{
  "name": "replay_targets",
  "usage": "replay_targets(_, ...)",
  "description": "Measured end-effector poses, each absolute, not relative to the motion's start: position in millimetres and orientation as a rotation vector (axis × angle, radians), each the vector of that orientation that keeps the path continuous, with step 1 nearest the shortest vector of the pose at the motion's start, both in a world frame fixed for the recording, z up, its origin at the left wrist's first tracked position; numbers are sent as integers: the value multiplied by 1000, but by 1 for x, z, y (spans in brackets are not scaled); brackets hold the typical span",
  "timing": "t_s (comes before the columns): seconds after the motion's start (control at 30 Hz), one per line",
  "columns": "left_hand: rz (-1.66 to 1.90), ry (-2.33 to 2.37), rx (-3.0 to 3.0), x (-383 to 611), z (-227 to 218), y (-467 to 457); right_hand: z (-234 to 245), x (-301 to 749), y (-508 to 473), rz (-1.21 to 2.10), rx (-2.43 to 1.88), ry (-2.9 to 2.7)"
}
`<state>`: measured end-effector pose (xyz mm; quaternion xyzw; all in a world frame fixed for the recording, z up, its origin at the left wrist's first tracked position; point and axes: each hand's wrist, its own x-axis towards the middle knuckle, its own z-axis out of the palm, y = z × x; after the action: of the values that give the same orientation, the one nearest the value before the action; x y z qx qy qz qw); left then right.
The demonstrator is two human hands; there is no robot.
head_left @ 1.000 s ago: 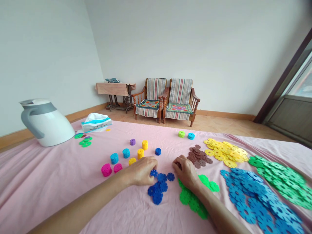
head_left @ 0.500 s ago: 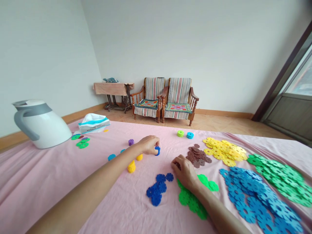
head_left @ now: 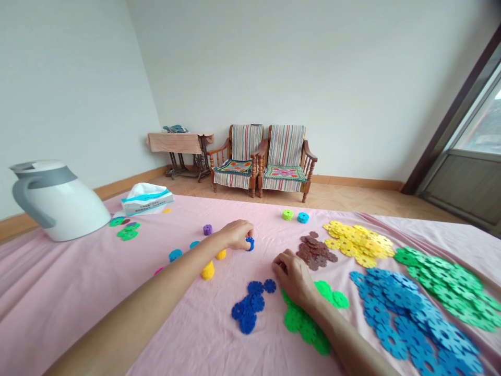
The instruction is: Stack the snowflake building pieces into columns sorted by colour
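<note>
My left hand [head_left: 238, 235] reaches across the cloth, its fingers closed on a small stack of dark blue snowflake discs [head_left: 250, 244]. My right hand [head_left: 291, 274] rests with curled fingers between the brown discs [head_left: 316, 251] and the bright green discs [head_left: 307, 326]; whatever its fingertips hold, if anything, is hidden. A loose pile of dark blue discs [head_left: 248, 308] lies nearer to me, between my forearms. By my left forearm stand yellow stacks [head_left: 207, 270], a purple stack [head_left: 207, 230] and light blue stacks [head_left: 175, 255], partly covered by the arm.
Piles of yellow [head_left: 360, 243], blue [head_left: 415, 318] and green discs [head_left: 450, 287] spread on the right. Lime [head_left: 287, 214] and light blue stacks [head_left: 303, 218] stand at the back. A white jug [head_left: 74, 209] and tissue pack [head_left: 147, 201] stand left on the pink cloth [head_left: 188, 334].
The view has shifted slightly, so everything sits a little further left. Both hands keep nearly the same pose; the left still grips the dark blue stack.
</note>
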<state>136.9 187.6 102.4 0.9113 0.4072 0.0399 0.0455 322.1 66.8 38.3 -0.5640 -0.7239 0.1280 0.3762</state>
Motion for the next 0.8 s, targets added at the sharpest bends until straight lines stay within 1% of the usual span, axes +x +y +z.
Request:
replay_targets(0.47, 146, 1215, 2765, 135, 98, 190, 41, 322, 65, 331, -1441, -1861)
replay_targets(0.63, 225, 1185, 2733, 133, 108, 184, 40, 322, 65, 328, -1436, -1863)
replay_targets(0.73, 278, 1109, 2709, 131, 118, 167, 40, 322, 65, 331, -1435, -1858)
replay_targets(0.8, 253, 1020, 2694, 129, 123, 149, 39, 322, 66, 333, -1437, -1851)
